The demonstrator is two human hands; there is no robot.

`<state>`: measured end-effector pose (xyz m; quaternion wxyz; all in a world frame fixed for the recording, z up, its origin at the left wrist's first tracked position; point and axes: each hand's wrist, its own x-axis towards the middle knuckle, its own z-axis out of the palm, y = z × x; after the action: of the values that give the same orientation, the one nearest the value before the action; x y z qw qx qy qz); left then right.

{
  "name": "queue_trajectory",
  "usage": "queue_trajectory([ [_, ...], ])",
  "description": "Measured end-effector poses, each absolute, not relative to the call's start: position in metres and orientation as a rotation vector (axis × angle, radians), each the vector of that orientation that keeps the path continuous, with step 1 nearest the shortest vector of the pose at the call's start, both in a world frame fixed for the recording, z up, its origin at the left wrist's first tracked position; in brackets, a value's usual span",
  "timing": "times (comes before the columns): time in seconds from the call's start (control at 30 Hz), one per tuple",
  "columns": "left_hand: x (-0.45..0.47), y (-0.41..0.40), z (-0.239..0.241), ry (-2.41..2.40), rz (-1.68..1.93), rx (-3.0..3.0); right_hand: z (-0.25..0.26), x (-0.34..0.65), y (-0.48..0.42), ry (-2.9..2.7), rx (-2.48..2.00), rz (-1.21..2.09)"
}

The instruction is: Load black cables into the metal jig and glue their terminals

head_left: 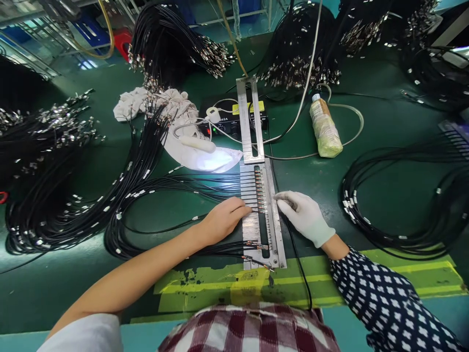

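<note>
A slotted metal fixture (pixel 251 227) lies lengthwise in front of me, with several black cables (pixel 220 182) set side by side in its upper slots. My bare left hand (pixel 227 219) is over the fixture's left side, thumb and forefinger pinching a cable where it enters a slot. In a white glove, my right hand (pixel 302 215) has its fingertips pressed together at the fixture's right rail; whether they hold anything small is hidden. More cable ends with metal connectors (pixel 258 245) rest across the fixture's lower end. Against its top end lies a second slotted metal plate (pixel 253 154).
Behind the plate stands a black control box (pixel 229 128), beside a white cloth (pixel 179 110) and a lit lamp (pixel 210 159). A wrapped bottle (pixel 325 127) stands right of them. Coiled cable bundles (pixel 120 215) lie left, another coil (pixel 351 205) right. Yellow-green tape (pixel 205 288) covers the front edge.
</note>
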<state>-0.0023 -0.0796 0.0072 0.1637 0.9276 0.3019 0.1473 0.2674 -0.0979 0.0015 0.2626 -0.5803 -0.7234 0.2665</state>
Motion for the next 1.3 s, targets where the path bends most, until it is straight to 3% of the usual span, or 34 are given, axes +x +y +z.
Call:
queue_trajectory([
  [0.2, -0.011, -0.084, 0.002, 0.890, 0.481, 2.582, 0.001, 0.268, -0.099, -1.947, -1.552, 0.714],
  [0.43, -0.016, -0.097, 0.004, 1.009, 0.300, 2.597, -0.002, 0.267, -0.095, -1.938, -1.604, 0.717],
  [0.63, -0.029, -0.100, 0.026, 1.064, 0.359, 2.296, -0.007, 0.275, -0.101, -1.908, -1.477, 0.827],
  [0.87, -0.056, -0.136, 0.032, 1.382, 0.248, 2.189, -0.011, 0.278, -0.108, -1.928, -1.488, 0.819],
  [1.07, -0.052, -0.133, 0.026, 1.439, 0.590, 1.754, -0.010, 0.276, -0.106, -1.926, -1.502, 0.833],
  [1.3, -0.004, -0.109, 0.016, 1.118, 0.613, 2.341, -0.008, 0.275, -0.107, -1.935, -1.514, 0.817],
])
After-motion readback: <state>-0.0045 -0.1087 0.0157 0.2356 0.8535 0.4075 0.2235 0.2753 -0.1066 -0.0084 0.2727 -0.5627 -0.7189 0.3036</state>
